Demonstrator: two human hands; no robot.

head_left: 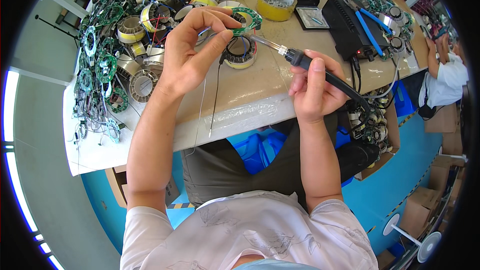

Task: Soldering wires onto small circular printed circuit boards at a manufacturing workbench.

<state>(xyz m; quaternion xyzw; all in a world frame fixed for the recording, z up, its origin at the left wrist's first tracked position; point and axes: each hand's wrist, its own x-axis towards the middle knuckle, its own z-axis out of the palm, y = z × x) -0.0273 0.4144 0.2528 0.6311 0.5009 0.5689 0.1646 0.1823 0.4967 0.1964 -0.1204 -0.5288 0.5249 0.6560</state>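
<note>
- pinching a green ring-shaped circuit board (256, 20) between thumb and fingers, the person's left hand (196, 50) holds it by its near-left side, above the table (270, 80).
- gripping a soldering iron (301, 60) by its dark handle, the right hand (316, 89) sits lower and to the right, well apart from the left.
- from where i stand, the line that counts is the iron's: its long axis slants forward and leftward, silver shaft leading, at the board's near edge. the tip looks right beside that edge; whether they touch, i cannot tell.
- the board lies ahead and left of the right hand, so the left, being on it, is nearer.
- the board looks thin, bright green and open in the middle, tilted so its circle seems squashed; its small parts are too fine to make out.
- just nearer the person, a yellow-banded stator (242, 64) rests on the table.
- farther out: a heap of stators and boards (131, 30) leftward, a yellow tape roll (272, 13) ahead, a black soldering station (345, 30) to the right.
</note>
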